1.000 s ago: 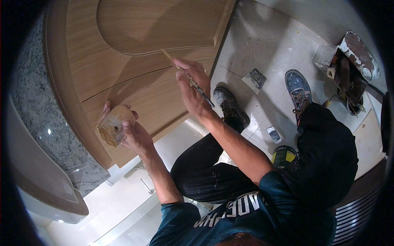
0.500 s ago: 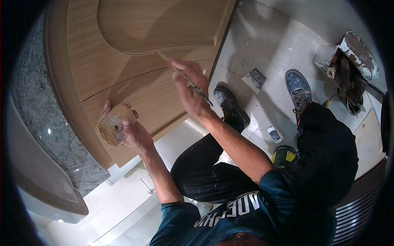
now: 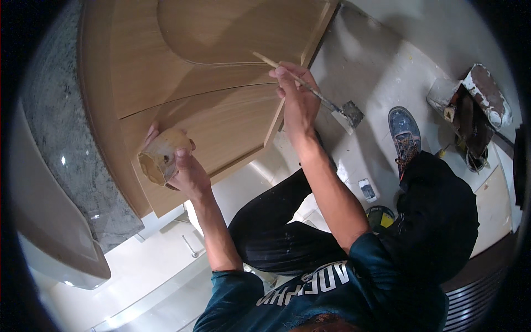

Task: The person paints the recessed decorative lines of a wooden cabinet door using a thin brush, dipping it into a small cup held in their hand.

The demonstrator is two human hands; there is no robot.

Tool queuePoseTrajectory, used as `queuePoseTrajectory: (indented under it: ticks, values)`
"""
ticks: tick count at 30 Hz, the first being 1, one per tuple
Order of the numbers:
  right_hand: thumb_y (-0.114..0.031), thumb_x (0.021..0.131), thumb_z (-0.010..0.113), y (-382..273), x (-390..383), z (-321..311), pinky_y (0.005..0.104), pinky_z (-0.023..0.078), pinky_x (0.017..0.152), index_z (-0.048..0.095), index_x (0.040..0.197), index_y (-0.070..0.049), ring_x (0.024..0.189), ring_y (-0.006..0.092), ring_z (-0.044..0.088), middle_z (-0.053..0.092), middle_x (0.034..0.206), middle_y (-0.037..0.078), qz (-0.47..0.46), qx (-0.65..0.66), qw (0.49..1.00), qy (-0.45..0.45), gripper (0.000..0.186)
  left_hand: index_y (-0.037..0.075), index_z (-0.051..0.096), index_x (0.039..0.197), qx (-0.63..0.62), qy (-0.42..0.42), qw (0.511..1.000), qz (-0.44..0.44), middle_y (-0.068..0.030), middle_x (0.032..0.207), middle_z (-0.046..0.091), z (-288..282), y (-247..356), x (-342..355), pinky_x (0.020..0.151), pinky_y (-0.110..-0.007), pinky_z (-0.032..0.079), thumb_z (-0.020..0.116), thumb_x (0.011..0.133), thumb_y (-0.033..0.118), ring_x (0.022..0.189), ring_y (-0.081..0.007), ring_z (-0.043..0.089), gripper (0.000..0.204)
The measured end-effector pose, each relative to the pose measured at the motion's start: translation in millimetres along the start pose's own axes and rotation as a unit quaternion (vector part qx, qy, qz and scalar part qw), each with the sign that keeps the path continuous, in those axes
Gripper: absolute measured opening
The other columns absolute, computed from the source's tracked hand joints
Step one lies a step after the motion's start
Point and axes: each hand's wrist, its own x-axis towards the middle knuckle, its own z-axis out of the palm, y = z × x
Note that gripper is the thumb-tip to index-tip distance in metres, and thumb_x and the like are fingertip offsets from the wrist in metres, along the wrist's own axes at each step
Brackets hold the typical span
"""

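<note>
My left hand (image 3: 191, 176) is closed around a small, smeared container (image 3: 160, 157), its open mouth tilted to the lower left. Tan paint-like stuff coats its inside. In my right hand (image 3: 298, 105) is a thin paintbrush (image 3: 270, 59), pinched between fingers and thumb. Its light tip points to the upper left, close to the curved moulding on a wood-grain cabinet door (image 3: 221, 30); I cannot tell whether it touches. The stained rear end of the handle sticks out to the lower right. Below that door lies a plain wood-grain panel (image 3: 221, 133), behind both hands.
A grey stone countertop (image 3: 61, 127) and a pale basin-like rim (image 3: 61, 238) run along the left. On the tiled floor are a dark paint-stained square (image 3: 352, 113), a small pale box-shaped object (image 3: 366, 190), a green-yellow can (image 3: 380, 216) and a cluttered tool container (image 3: 464, 113). My shoe (image 3: 405, 130) stands among them.
My right hand has moved right and slightly up with the paintbrush, drawing its tip along toward the moulding's right end. The left hand still holds the container. The view has shifted slightly.
</note>
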Motion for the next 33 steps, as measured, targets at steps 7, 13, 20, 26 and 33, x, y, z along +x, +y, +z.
queuePoseTrajectory:
  ticks: [7, 13, 20, 26, 33]
  values:
    - [-0.031, 0.092, 0.073, -24, 59, 3, 0.0247, 0.047, 0.074, 0.070, 0.112, -0.001, 0.082, 0.0115, 0.060, 0.071, 0.093, 0.008, 0.060, 0.023, 0.984, -0.167, 0.036, -0.001, 0.047, 0.135, 0.026, 0.009, 1.000, 0.010, -0.0170, 0.141, 0.047, 1, 0, 0, 0.108, -0.045, 0.044, 0.079, 0.081, 0.040, 0.132, -0.0302, 0.045, 0.075]
    - [-0.026, 0.093, 0.073, -35, 77, 23, 0.0263, 0.057, 0.069, 0.065, 0.108, 0.001, 0.085, 0.0173, 0.072, 0.072, 0.096, 0.011, -0.015, -0.061, 0.967, -0.246, 0.032, -0.001, 0.046, 0.135, 0.012, 0.004, 1.000, -0.019, -0.0165, 0.141, 0.047, -4, -1, -3, 0.107, -0.042, 0.044, 0.081, 0.081, 0.037, 0.133, -0.0289, 0.044, 0.074]
    - [-0.015, 0.092, 0.074, -32, 76, 33, 0.0277, 0.063, 0.074, 0.058, 0.114, 0.006, 0.089, 0.0208, 0.073, 0.073, 0.097, 0.017, -0.025, -0.048, 0.964, -0.260, 0.034, 0.000, 0.046, 0.136, -0.001, -0.001, 1.000, 0.017, -0.0149, 0.141, 0.047, -2, -1, 0, 0.104, -0.041, 0.046, 0.084, 0.081, 0.031, 0.130, -0.0269, 0.045, 0.073]
    - [-0.010, 0.093, 0.071, -24, 75, 31, 0.0292, 0.063, 0.076, 0.051, 0.117, 0.006, 0.093, 0.0218, 0.073, 0.072, 0.101, 0.021, -0.032, -0.002, 0.965, -0.261, 0.035, 0.000, 0.047, 0.135, 0.001, -0.010, 1.000, 0.008, -0.0151, 0.141, 0.048, -3, -2, 0, 0.103, -0.041, 0.046, 0.084, 0.082, 0.031, 0.127, -0.0268, 0.048, 0.072]
    - [-0.003, 0.094, 0.067, -19, 68, 32, 0.0315, 0.063, 0.080, 0.049, 0.112, 0.003, 0.096, 0.0248, 0.072, 0.071, 0.105, 0.025, -0.032, 0.031, 0.969, -0.244, 0.027, -0.001, 0.047, 0.136, -0.008, -0.005, 1.000, 0.003, -0.0159, 0.142, 0.048, -1, -2, -2, 0.101, -0.040, 0.047, 0.083, 0.082, 0.033, 0.127, -0.0262, 0.048, 0.073]
